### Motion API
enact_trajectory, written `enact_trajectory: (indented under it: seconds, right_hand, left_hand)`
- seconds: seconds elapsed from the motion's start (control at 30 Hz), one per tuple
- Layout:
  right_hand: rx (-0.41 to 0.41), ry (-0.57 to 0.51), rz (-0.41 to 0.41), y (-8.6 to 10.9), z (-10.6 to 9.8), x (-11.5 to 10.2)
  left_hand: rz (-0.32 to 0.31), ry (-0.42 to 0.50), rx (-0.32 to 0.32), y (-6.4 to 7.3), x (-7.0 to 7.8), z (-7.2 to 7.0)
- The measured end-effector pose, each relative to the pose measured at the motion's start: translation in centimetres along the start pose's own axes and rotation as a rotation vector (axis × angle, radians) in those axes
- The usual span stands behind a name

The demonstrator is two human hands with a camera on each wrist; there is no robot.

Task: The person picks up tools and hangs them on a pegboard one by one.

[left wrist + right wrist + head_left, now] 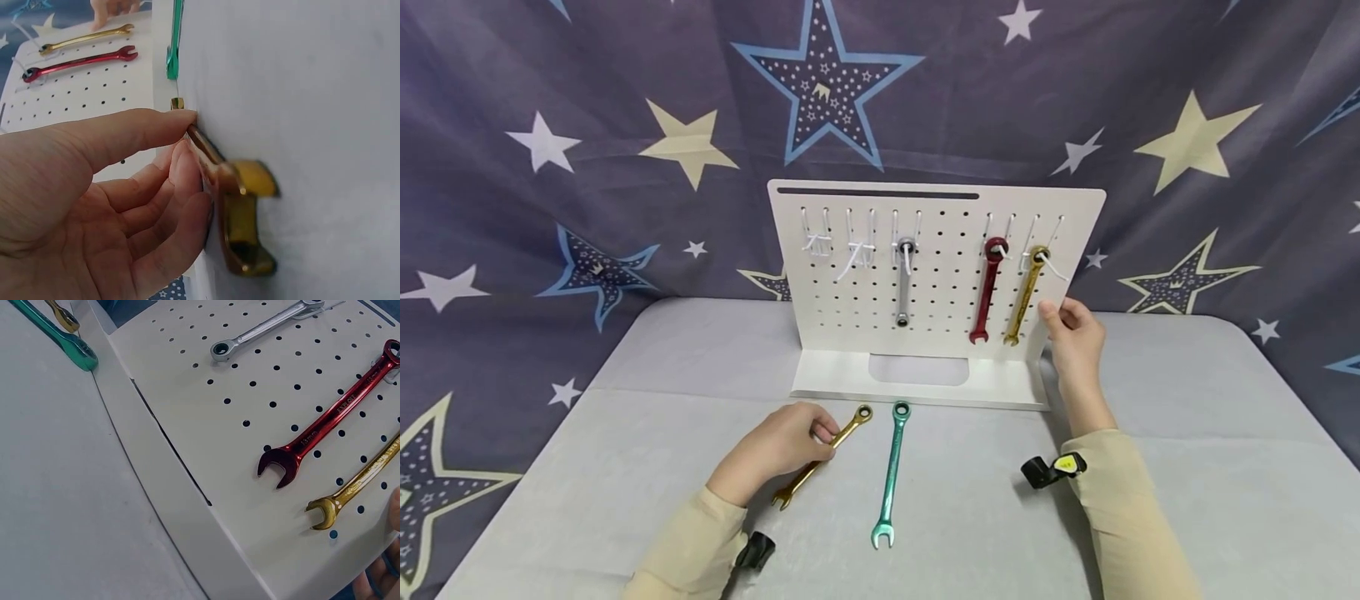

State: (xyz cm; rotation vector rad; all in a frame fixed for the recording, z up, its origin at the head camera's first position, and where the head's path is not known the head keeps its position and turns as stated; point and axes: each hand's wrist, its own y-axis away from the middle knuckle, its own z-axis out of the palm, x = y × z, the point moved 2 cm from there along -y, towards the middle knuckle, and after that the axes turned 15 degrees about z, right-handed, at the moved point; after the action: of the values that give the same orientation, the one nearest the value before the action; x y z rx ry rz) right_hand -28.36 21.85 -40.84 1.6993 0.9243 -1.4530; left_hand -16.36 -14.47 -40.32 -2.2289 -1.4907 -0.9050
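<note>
Between thumb and fingers, my left hand pinches a gold wrench; its open end looms close in the left wrist view. To the right of it a green wrench lies on the table, ring end toward the board. My right hand grips the right edge of a white pegboard, thumb on the front face. On the board's hooks hang a silver wrench, a red wrench and a second gold wrench, the last nearest to my right hand.
White hooks with nothing hung on them stick out at the board's upper left. The board's base stands on the grey-covered table. A starry curtain hangs behind. Black straps with camera mounts sit at both wrists.
</note>
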Motion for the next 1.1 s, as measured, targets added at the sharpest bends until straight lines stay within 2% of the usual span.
enact_trajectory:
  seconds: [0.47,0.87,1.1]
  right_hand:
    - [-0.01,0.003,0.003,0.26,-0.12,-0.29]
    - [-0.003,0.006,-0.011,0.09,-0.12,-0.21]
    - [-0.006,-0.016,-0.022,0.27,-0.08,-0.19]
  left_hand:
    - [0.004,0.021,-0.024,0.12,-0.11,-0.24]
    - [0.07,0.01,-0.067,0.17,-0.43,-0.72]
    - [0.071,0.036,-0.075,0.18,-0.75,-0.73]
